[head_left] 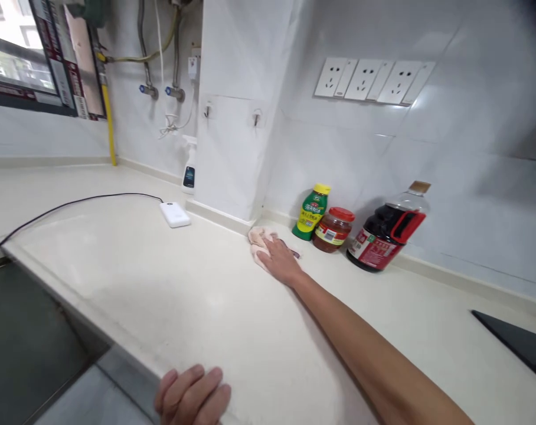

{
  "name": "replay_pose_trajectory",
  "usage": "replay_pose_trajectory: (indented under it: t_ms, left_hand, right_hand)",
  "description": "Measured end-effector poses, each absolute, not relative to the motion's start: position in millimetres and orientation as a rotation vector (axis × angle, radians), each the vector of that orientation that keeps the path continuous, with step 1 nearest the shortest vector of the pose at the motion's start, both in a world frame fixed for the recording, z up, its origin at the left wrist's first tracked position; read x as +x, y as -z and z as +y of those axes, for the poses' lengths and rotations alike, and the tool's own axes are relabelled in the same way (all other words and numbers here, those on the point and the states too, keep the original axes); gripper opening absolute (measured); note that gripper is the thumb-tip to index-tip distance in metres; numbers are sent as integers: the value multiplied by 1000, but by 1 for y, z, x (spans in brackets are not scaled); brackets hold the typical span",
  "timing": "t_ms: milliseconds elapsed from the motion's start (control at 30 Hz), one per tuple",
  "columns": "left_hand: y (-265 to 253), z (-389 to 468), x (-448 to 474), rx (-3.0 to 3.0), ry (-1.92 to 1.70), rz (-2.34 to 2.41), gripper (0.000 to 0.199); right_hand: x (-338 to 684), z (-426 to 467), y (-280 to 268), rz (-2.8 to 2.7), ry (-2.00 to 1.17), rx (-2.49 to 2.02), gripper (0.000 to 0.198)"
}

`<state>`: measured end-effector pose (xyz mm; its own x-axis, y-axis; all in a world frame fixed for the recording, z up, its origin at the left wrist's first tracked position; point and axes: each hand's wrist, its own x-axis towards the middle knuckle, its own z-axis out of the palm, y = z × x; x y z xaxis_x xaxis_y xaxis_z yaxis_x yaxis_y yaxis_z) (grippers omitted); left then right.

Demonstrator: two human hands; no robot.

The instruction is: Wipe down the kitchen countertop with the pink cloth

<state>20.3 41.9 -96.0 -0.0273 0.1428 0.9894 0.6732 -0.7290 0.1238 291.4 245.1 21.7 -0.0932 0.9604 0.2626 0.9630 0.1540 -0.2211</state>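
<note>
My right hand presses down on a pale pinkish cloth on the white countertop. The cloth lies against the foot of the wall pillar, with a dark patterned edge showing past my fingers. At the bottom of the view, my left hand rests at the counter's front edge, fingers curled together; its palm is out of sight and nothing shows in it. Just right of the cloth stand a green bottle with a yellow cap and a red-lidded jar.
A large dark sauce bottle stands beyond the jar. A black flat panel lies at right. Left of the pillar are a spray bottle and a white box with a black cable. Sockets line the wall.
</note>
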Motion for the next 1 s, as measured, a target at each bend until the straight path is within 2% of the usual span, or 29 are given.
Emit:
replay_pose_trajectory:
  t_ms: [333,533,700,900,1000]
  left_hand:
    - [87,36,8,-2044,1655,-849,26]
    - [71,25,3,-1954,1763,-891,15]
    - [57,21,-2,-2054,1721,-877,17]
    - [56,20,2,-2011,1782,-904,14]
    - [57,19,4,-2016,1820,-916,14]
  right_hand:
    - [163,135,-30,-2492,-207,-1350,62]
    - [162,78,-15,-2509,-270,-893,48]
    - [242,74,-8,-2289,-103,-1286,48]
    - [390,53,-13,-1893,98,-1793,60]
    - [435,32,-16,-1734,193,-1971,57]
